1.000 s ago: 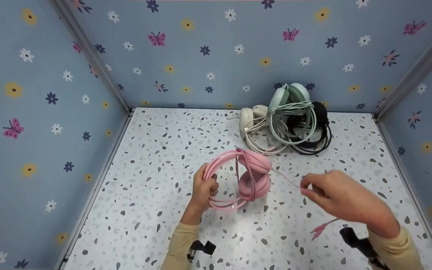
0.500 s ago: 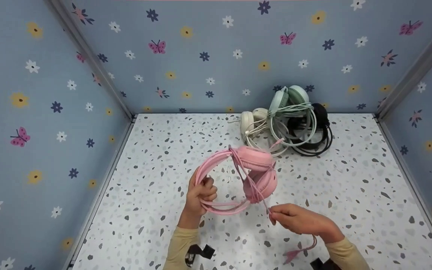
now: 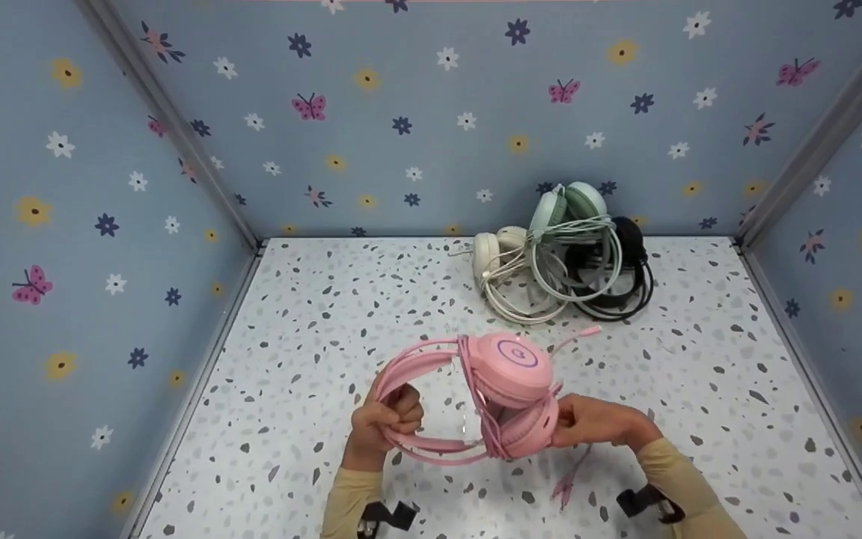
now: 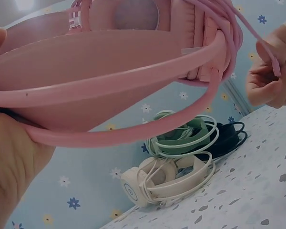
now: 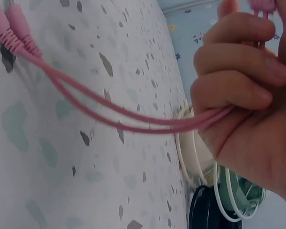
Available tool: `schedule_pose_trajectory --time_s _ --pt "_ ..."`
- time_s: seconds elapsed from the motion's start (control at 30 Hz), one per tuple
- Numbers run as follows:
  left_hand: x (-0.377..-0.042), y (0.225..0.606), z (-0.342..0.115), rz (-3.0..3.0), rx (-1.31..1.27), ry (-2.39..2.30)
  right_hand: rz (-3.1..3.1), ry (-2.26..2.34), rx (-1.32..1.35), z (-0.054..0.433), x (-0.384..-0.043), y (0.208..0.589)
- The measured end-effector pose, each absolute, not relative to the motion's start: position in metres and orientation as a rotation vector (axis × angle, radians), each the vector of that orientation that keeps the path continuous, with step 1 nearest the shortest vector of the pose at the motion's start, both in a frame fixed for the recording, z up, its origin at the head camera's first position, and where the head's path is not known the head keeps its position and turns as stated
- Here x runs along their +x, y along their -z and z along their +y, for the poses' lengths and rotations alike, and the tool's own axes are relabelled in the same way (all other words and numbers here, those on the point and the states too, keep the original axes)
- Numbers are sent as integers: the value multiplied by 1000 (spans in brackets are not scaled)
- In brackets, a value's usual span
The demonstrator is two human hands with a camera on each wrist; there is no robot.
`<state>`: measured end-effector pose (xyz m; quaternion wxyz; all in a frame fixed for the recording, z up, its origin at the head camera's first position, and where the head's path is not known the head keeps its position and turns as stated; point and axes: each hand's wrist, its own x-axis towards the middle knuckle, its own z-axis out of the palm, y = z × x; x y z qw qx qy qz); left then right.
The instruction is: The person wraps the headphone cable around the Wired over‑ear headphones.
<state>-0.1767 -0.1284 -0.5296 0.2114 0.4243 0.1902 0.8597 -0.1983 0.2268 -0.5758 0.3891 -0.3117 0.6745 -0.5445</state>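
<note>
Pink headphones (image 3: 515, 368) are held up over the speckled table, with cable wrapped round the band beside the ear cups. My left hand (image 3: 386, 419) grips the top of the headband (image 4: 100, 76), thumb and fingers curled about it. At the ear-cup side, my right hand (image 3: 599, 421) pinches the pink cable (image 5: 148, 125). In the right wrist view that cable passes under curled fingers (image 5: 233, 62) and ends in two pink plugs (image 5: 16, 31), which dangle below the hand. A thin microphone boom (image 3: 579, 339) sticks out past the upper ear cup.
Behind the pink pair, other headphones are grouped near the back wall: a cream pair (image 3: 486, 254), a mint green pair (image 3: 547, 213) resting on the others, and a black pair (image 3: 631, 243). Flowered panels (image 3: 401, 90) enclose the table (image 3: 311, 314) at back and sides.
My right hand has swung in from the far right, bringing the cable round to the ear cups. The headphones have turned, so the upper cup's outer face with its ring now shows.
</note>
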Motion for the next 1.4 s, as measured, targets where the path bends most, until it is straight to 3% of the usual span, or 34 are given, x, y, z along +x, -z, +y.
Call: schedule_pose_trajectory --time_s 0.3,0.67,0.87,1.03,1.17,1.4 --pt "-171 535 -133 505 1204 -2286 1762 1445 -656 254 -219 578" --pt "-169 536 -133 573 1105 -2132 1846 1138 -658 240 -255 538" --pt "-161 537 -132 670 1075 -2069 1809 944 -786 225 -250 513" --pt "-158 535 -126 738 1093 -2024 1950 845 -1063 202 -238 498" --pt "-160 530 -117 984 1085 -1959 2087 760 -1246 186 -239 481" --pt "-166 529 -104 1522 1081 -1860 2222 458 -1342 174 -239 440"
